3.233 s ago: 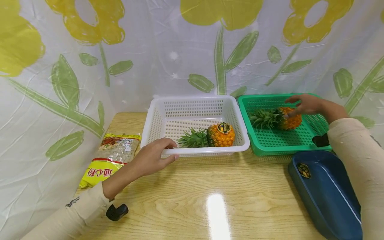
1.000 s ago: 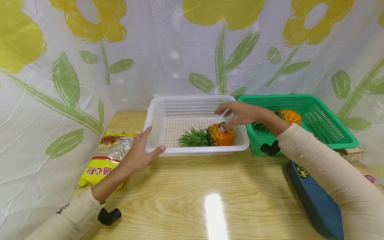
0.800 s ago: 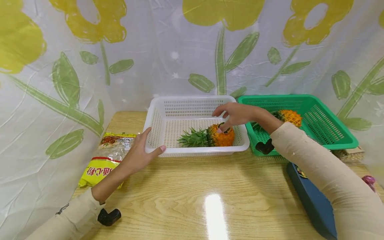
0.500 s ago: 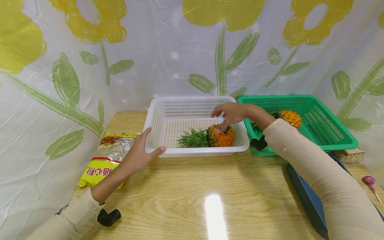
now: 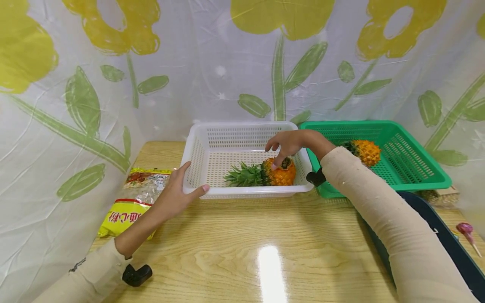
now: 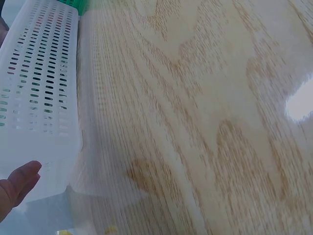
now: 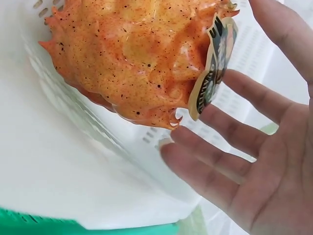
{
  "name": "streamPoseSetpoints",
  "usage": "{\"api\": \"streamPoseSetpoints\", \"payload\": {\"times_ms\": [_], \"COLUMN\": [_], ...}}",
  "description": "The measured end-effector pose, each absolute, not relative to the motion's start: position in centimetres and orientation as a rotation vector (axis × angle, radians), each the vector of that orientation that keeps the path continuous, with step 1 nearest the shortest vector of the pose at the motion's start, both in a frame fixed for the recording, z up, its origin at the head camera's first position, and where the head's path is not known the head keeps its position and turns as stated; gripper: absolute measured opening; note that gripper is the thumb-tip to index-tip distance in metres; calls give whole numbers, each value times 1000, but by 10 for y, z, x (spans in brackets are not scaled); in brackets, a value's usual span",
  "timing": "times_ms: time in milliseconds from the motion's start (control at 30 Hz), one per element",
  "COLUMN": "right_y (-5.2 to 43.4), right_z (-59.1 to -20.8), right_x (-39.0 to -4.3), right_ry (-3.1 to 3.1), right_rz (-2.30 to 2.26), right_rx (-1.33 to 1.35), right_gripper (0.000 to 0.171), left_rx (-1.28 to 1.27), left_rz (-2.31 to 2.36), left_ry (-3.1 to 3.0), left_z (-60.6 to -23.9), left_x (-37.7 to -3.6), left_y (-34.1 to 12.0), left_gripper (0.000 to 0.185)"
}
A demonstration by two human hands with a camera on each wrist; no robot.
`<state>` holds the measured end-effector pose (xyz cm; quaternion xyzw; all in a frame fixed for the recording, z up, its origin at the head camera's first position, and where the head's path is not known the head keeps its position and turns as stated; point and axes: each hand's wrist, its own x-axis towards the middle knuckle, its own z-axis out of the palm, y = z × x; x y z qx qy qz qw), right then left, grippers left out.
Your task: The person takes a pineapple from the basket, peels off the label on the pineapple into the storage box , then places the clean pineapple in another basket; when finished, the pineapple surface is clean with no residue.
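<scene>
A white perforated basket stands mid-table with a pineapple lying in it, leaves pointing left. My right hand hovers over that fruit with fingers spread, fingertips touching its top by the round label. In the right wrist view the open palm sits just beside the orange pineapple and its label, inside the white basket. My left hand braces the basket's front left corner, thumb straight along the front wall. The left wrist view shows only the thumb against the basket.
A green basket to the right holds a second pineapple. A dark blue tray lies at the right front. A yellow food packet lies at the left, a lollipop at far right. Bare wooden table in front.
My right hand left the pineapple in the green basket and moved to the one in the white basket, settling a little lower and to the left. My left hand shifted from the front rim to the corner.
</scene>
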<state>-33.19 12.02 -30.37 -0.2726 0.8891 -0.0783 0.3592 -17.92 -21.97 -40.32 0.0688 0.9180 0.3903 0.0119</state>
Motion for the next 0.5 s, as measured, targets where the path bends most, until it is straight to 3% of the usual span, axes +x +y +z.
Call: {"api": "streamPoseSetpoints", "payload": {"times_ms": [500], "right_y": [116], "right_z": [-311], "right_x": [-337], "right_ry": [2086], "right_rz": [-170], "right_rx": [-600], "right_gripper": [93], "left_rx": [190], "left_rz": [1214], "left_ry": [2864], "left_z": [-403], "left_x": [-179], "left_y": [-219], "left_gripper": [101]}}
